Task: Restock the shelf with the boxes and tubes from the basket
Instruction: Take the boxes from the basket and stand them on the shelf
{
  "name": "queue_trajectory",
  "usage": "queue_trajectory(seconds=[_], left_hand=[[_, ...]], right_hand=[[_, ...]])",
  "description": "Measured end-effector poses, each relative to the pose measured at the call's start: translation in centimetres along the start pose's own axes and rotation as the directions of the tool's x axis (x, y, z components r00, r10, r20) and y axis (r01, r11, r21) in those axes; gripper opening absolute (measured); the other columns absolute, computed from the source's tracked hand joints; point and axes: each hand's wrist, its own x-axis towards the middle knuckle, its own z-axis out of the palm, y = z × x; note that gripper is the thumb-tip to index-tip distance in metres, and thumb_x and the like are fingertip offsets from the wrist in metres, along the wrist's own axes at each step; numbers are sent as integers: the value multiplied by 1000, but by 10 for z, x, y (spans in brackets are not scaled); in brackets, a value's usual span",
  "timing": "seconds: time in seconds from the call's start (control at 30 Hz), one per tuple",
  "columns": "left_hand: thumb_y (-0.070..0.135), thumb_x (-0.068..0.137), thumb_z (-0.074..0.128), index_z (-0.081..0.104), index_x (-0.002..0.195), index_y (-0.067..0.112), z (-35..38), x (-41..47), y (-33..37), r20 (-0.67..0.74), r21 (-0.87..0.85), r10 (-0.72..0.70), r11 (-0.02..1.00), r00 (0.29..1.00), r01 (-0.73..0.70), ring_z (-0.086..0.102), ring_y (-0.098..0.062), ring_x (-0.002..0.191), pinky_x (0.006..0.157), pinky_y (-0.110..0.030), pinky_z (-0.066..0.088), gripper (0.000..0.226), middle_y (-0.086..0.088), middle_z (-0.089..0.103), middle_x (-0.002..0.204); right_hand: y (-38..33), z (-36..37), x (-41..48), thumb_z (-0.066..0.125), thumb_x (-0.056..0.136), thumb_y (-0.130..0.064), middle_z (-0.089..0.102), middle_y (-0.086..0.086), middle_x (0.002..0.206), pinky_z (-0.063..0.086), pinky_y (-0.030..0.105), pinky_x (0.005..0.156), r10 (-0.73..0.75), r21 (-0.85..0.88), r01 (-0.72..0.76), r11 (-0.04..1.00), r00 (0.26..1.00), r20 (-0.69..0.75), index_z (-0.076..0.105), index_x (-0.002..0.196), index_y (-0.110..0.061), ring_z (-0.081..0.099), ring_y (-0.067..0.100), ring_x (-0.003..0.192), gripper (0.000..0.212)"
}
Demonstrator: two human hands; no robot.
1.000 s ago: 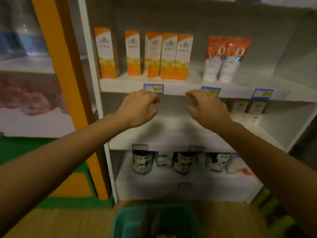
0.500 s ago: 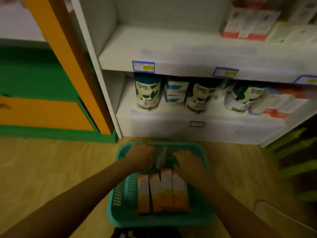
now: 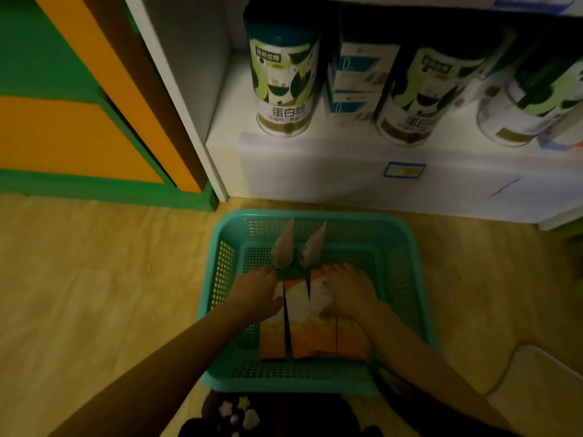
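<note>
Both hands, left (image 3: 257,290) and right (image 3: 348,293), close on the outer boxes (image 3: 299,323) in the basket (image 3: 407,279), probably to lift the row together; tubes (image 3: 296,247) lie beyond.

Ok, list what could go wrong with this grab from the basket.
1. Both hands, left and right, press on a row of orange boxes lying side by side; lifting several at once may let the middle ones slip.
2. Two tubes lean just beyond the boxes in the teal basket; pulling the boxes could topple them.
3. The scene is dim, so the grip is hard to judge.
</note>
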Motion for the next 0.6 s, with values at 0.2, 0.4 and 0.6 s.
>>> queue_trajectory(seconds=[0.2,0.4,0.6], left_hand=[[44,86,52,39,131,9,18,8,1,31,-51,-59,997,998,61,47,-28,121,90,-41,47,59,-11,38,135],[38,80,62,44,128,9,22,17,-7,108,-211,-63,974,992,85,48,-27,120,96,-40,47,59,-11,45,132],[36,80,64,53,121,6,13,16,-9,95,-264,5,964,995,21,46,-27,117,94,-35,45,53,-14,46,127]], right_hand=[[-2,1,3,76,67,-45,35,10,144,23,38,112,-20,-67,21,997,1000,14,29,141,-13,31,27,134,94],[-4,7,2,74,67,-49,33,13,144,21,41,113,5,-118,-1,993,1000,27,39,136,-12,27,30,134,86],[-2,4,-1,72,68,-50,42,7,139,18,40,114,-54,-74,53,996,998,-19,42,133,-18,33,26,131,79]])
